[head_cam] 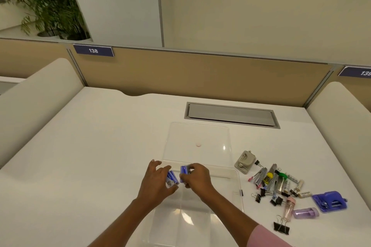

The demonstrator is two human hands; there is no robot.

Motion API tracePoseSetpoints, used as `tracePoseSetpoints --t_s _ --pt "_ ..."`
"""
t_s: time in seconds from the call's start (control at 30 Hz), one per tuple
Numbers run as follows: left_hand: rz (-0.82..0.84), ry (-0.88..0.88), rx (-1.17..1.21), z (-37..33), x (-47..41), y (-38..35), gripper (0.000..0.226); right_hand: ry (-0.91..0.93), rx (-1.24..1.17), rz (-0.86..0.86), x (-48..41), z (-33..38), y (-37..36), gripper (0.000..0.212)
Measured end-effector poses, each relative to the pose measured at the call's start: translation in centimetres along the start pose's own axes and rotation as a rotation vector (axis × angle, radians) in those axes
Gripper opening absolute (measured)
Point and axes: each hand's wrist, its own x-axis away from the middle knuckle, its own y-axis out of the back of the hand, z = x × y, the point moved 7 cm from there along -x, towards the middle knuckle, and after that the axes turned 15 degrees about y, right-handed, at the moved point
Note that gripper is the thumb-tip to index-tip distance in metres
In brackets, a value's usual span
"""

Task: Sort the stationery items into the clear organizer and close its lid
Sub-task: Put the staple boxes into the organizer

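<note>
The clear organizer (pixel 232 188) lies open on the white desk, its transparent lid (pixel 197 132) folded back flat behind it. My left hand (pixel 155 181) holds small blue boxes (pixel 172 179) over the organizer's far left corner. My right hand (pixel 197 176) grips another small blue box (pixel 184 170) right beside them. To the right of the organizer sits a heap of stationery (pixel 275 182): staplers, black binder clips, glue sticks, a beige hole punch (pixel 245 161), a purple hole punch (pixel 330 200) and a lilac case (pixel 305 212).
A grey cable hatch (pixel 230 114) is set into the desk behind the lid. Padded dividers rise at the left (pixel 30 102) and right (pixel 345 110). A tan partition with number plates runs along the back. A large binder clip (pixel 281 226) lies nearest me.
</note>
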Motion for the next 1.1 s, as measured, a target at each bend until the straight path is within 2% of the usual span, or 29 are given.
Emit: tracePoseSetpoints --t_s 0.1,0.23,0.37,0.73,0.9,1.0,1.1 --pt "0.048 0.016 -0.005 1.1 -0.5 -0.3 0.063 -0.071 -0.067 0.035 -0.3 -0.1 -1.5 0.040" --pt "0.069 -0.023 0.049 1.9 -0.7 -0.2 0.050 -0.195 -0.274 0.043 -0.5 -0.4 -2.7 0.039" --pt "0.070 -0.126 0.018 1.8 -0.8 -0.6 0.045 -0.221 -0.291 0.055 -0.8 -0.2 -3.4 0.030" --pt "0.205 -0.303 -0.124 1.5 -1.6 -0.5 0.046 -0.236 -0.066 0.183 -1.0 0.9 -5.0 0.037" --pt "0.223 -0.310 -0.140 1.2 -1.5 -0.2 0.048 -0.223 0.102 0.234 -1.1 1.5 -5.9 0.027" --pt "0.214 -0.340 -0.178 1.1 -1.7 -0.3 0.058 -0.247 0.093 0.241 -0.9 1.7 -5.9 0.027" --pt "0.183 -0.374 -0.188 0.8 -1.9 -0.2 0.060 -0.223 0.066 0.180 -1.0 2.1 -5.2 0.031"
